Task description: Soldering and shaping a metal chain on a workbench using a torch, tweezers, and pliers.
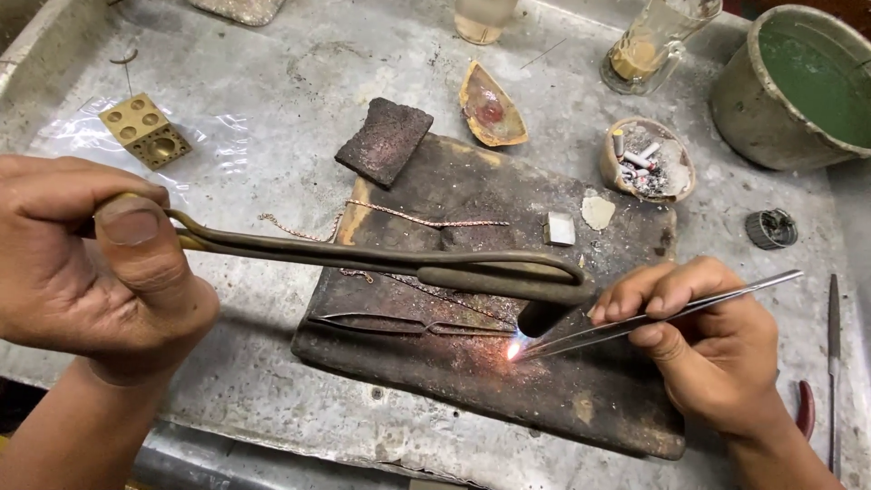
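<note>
My left hand (100, 263) grips the handle of a long metal torch (390, 263), whose dark nozzle points down at a charred wooden board (581, 390). A small bright flame (514, 348) burns on the board at the nozzle. Steel tweezers (635, 322) sit in my right hand (703, 340), their tips right at the flame. A thin copper-coloured chain (408, 218) lies across the board behind the torch. A second pair of dark tweezers (399, 325) lies flat on the board, tips toward the flame.
A dark charcoal block (385, 141) rests on the board's far corner, a small white square (561, 229) beside it. Behind are a shell dish (490, 109), a bowl of scraps (646, 161), a brass dapping block (145, 132), glass jars (649, 45), a green-liquid pot (798, 86), and a file (833, 363) at right.
</note>
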